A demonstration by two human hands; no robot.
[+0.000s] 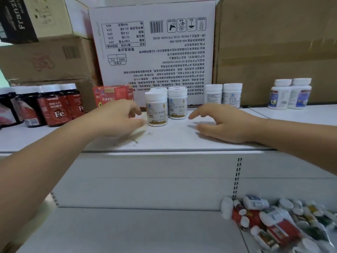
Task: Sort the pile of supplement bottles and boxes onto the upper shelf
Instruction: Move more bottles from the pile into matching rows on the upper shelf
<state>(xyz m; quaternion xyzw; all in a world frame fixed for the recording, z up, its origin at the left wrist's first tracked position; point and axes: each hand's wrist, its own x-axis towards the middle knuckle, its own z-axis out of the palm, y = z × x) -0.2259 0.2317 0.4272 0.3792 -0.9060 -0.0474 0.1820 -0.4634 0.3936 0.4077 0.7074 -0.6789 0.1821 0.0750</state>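
Observation:
On the upper shelf (173, 141) stand several white bottles with gold labels (157, 110), grouped in the middle. My left hand (118, 117) hovers just left of the front bottle, fingers loosely curled, holding nothing. My right hand (224, 123) rests on the shelf to the right of the group, fingers spread and empty. Dark bottles with red "Fe" labels (58, 106) line the left end, and red boxes (111, 94) sit behind my left hand. A mixed pile of bottles and boxes (277, 223) lies on the lower shelf at bottom right.
Two plain white bottles (223, 95) and two blue-labelled bottles (290, 94) stand further right on the upper shelf. A large white printed carton (155, 46) and brown cartons (273, 52) form a wall behind. The lower shelf (127, 232) stretches left of the pile.

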